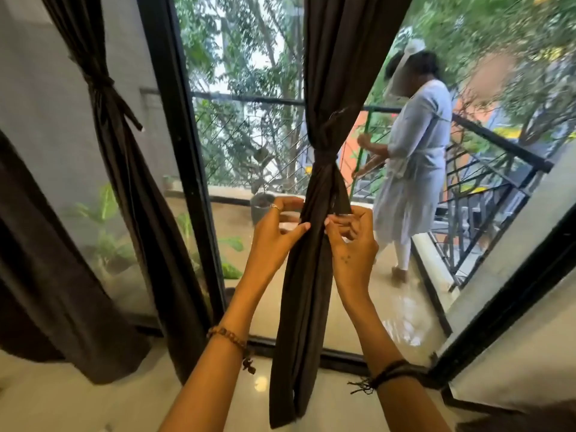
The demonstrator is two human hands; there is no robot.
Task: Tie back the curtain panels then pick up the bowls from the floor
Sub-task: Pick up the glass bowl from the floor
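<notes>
A dark brown curtain panel (311,291) hangs in the middle of the view, gathered at a knotted tie-back (324,159). Just below that knot my left hand (274,232) touches the panel's left edge with fingers and thumb. On the other side my right hand (350,241) pinches the fabric's right edge, fingers curled. A second dark panel (131,188) on the left is tied with its own band (101,81). No bowls are in view.
Black window and door frames (187,151) stand behind the curtains. Outside on the balcony a person in a pale dress (414,151) stands by the black railing (498,141). A grey plant pot (260,207) sits on the balcony floor. Pale glossy floor (93,406) lies below.
</notes>
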